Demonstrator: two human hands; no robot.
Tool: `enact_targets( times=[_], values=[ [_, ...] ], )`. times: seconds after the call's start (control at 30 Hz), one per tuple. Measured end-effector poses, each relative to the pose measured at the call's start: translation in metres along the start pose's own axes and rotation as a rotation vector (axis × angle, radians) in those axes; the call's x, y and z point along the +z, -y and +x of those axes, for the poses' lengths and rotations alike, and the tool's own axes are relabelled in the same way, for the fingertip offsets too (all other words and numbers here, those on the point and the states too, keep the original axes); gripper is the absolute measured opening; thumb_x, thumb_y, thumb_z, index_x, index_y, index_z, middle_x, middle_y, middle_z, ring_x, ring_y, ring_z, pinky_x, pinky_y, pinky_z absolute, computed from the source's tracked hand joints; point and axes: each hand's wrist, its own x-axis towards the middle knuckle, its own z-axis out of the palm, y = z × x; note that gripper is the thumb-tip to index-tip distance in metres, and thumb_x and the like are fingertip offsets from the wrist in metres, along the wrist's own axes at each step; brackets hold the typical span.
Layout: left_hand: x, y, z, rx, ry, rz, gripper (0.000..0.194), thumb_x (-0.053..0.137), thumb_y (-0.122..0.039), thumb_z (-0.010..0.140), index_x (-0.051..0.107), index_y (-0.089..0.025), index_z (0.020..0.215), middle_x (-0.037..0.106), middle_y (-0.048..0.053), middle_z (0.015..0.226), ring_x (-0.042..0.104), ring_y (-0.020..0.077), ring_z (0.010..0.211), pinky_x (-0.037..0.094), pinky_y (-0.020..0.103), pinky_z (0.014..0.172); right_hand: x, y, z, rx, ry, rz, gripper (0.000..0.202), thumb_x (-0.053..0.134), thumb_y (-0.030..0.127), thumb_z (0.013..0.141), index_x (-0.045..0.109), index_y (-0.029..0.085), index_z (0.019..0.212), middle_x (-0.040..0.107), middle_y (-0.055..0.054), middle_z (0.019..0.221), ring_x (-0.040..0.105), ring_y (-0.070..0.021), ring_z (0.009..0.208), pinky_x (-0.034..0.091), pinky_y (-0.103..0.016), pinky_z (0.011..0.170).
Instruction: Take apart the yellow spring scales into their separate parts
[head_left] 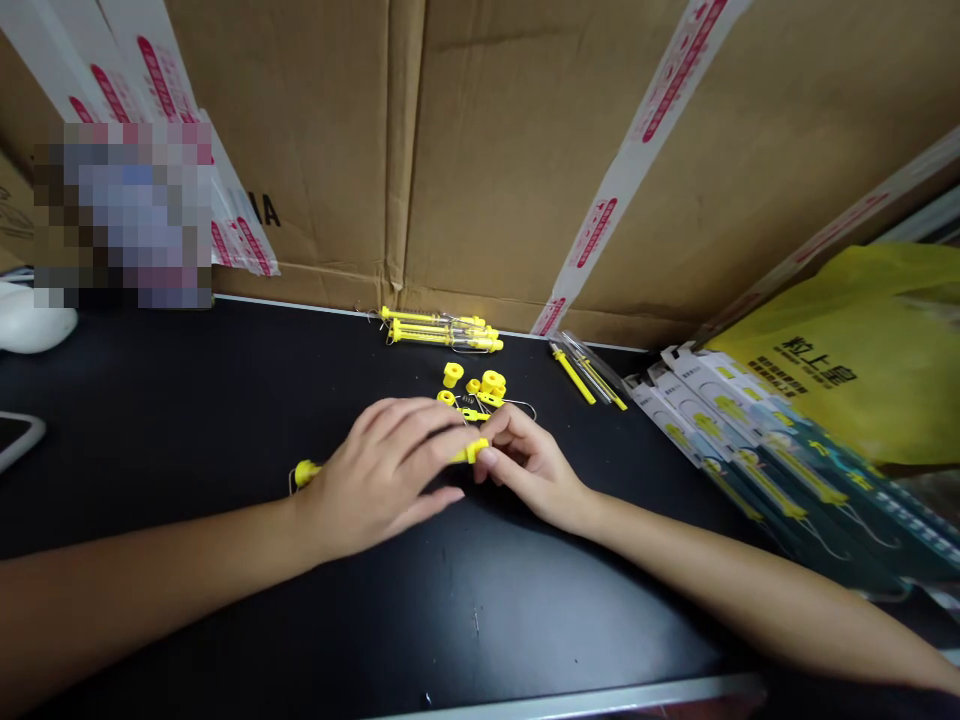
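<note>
- Bare left forearm [180, 575] lies nearest; its left hand [386, 475] drapes over a slim yellow plastic rod [472, 453], hiding whether those fingers grip.
- Right hand [536, 475] pinches the rod's right end, over the black tabletop [225, 400].
- Best, I judge: steady the body, work that end squarely.
- Long axis runs left-right; flared end points left.
- Just beyond: loose yellow plastic collars [452, 375].

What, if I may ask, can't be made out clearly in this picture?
In the head view:
Held spring scale: middle hidden by the left hand.
White-edged device: cut off by the left edge.
Yellow plastic bag: cut off by the right edge.
Upper-left patch: blurred by pixelation.
</note>
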Motion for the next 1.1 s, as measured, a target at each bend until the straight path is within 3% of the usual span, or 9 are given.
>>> enact_targets(
  times=[0.03, 0.1, 0.17, 0.4, 0.73, 1.1],
  values=[
    [0.003, 0.005, 0.001, -0.027, 0.061, 0.026, 0.043, 0.056, -0.034, 0.086, 0.044, -0.016, 0.123, 0.057, 0.01, 0.115, 0.052, 0.0224, 0.107, 0.04, 0.037, 0.09, 0.0, 0.0, -0.001, -0.007, 0.006, -0.046, 0.017, 0.053, 0.033, 0.089, 0.046, 0.019, 0.085, 0.055, 0.001, 0.069, 0.052, -0.0088, 0.06, 0.041, -0.021, 0.055],
    [0.007, 0.012, 0.002, -0.055, 0.144, 0.043, 0.031, 0.051, -0.033, 0.09, 0.048, -0.017, 0.116, 0.063, 0.003, 0.091, 0.058, 0.0166, 0.082, 0.044, 0.029, 0.072, 0.0, 0.001, -0.002, -0.014, 0.011, -0.151, 0.017, 0.053, 0.034, 0.088, 0.046, 0.019, 0.086, 0.052, 0.002, 0.069, 0.048, -0.0088, 0.058, 0.039, -0.021, 0.053],
    [0.01, 0.015, 0.002, -0.055, 0.199, 0.036, 0.019, 0.047, -0.031, 0.092, 0.054, -0.018, 0.104, 0.06, 0.0, 0.08, 0.057, 0.0142, 0.073, 0.042, 0.026, 0.065, 0.0, 0.002, -0.003, -0.021, 0.023, -0.264, 0.017, 0.051, 0.035, 0.089, 0.046, 0.019, 0.087, 0.05, 0.002, 0.069, 0.044, -0.0082, 0.056, 0.036, -0.02, 0.051],
    [0.012, 0.012, 0.001, 0.018, 0.226, 0.104, 0.021, 0.045, -0.037, 0.092, 0.054, -0.022, 0.103, 0.057, -0.003, 0.075, 0.057, 0.0131, 0.07, 0.039, 0.024, 0.061, -0.003, 0.001, -0.003, -0.101, 0.064, -0.507, 0.025, 0.047, 0.038, 0.09, 0.044, 0.018, 0.074, 0.045, 0.004, 0.063, 0.038, -0.0076, 0.055, 0.031, -0.02, 0.053],
    [0.012, 0.01, 0.0, 0.012, 0.277, 0.217, 0.025, 0.046, -0.042, 0.091, 0.052, -0.023, 0.106, 0.057, -0.004, 0.075, 0.059, 0.0112, 0.061, 0.033, 0.023, 0.051, -0.005, -0.003, -0.003, -0.126, 0.077, -0.467, 0.022, 0.052, 0.036, 0.088, 0.045, 0.019, 0.076, 0.046, 0.005, 0.061, 0.039, -0.0074, 0.052, 0.031, -0.019, 0.049],
    [0.012, 0.016, 0.001, 0.033, 0.227, 0.179, 0.024, 0.042, -0.039, 0.093, 0.053, -0.02, 0.102, 0.057, -0.003, 0.073, 0.059, 0.0107, 0.064, 0.036, 0.022, 0.055, -0.005, -0.002, -0.003, -0.114, 0.074, -0.481, 0.02, 0.054, 0.037, 0.087, 0.046, 0.02, 0.082, 0.047, 0.005, 0.063, 0.04, -0.0075, 0.052, 0.033, -0.019, 0.051]
  ],
)
